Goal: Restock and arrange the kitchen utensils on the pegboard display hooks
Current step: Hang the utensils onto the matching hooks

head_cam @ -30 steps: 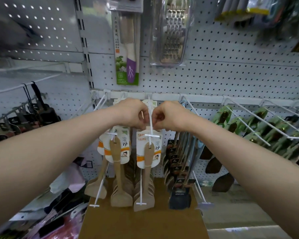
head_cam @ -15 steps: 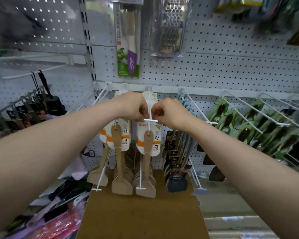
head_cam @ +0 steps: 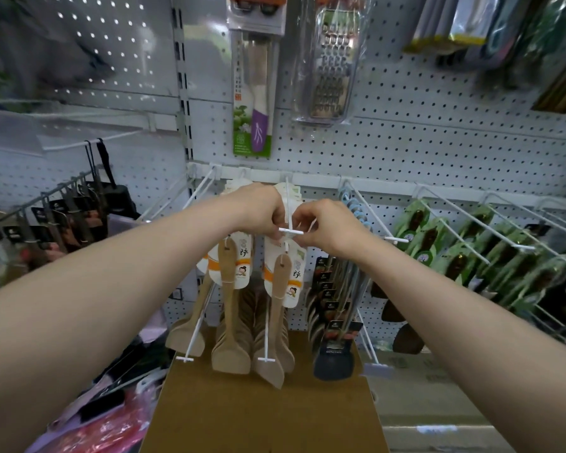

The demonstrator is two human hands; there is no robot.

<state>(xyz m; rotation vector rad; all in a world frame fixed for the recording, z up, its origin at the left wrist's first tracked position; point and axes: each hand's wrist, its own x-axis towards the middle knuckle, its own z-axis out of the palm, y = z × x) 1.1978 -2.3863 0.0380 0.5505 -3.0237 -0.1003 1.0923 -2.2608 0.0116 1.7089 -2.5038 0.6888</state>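
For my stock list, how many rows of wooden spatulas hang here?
3: left row, partly behind the middle row; right row below the left hand and right hand. More spatulas hide behind each front one.

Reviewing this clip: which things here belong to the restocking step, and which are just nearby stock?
In use: left hand, right hand, both pinching the carded wooden spatula at the white hook.
Nearby: grater, packaged knife, green-carded utensils, black spatulas, cardboard box.

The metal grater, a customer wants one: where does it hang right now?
In the head view the grater hangs at top centre of the pegboard, just right of the purple-handled knife pack.
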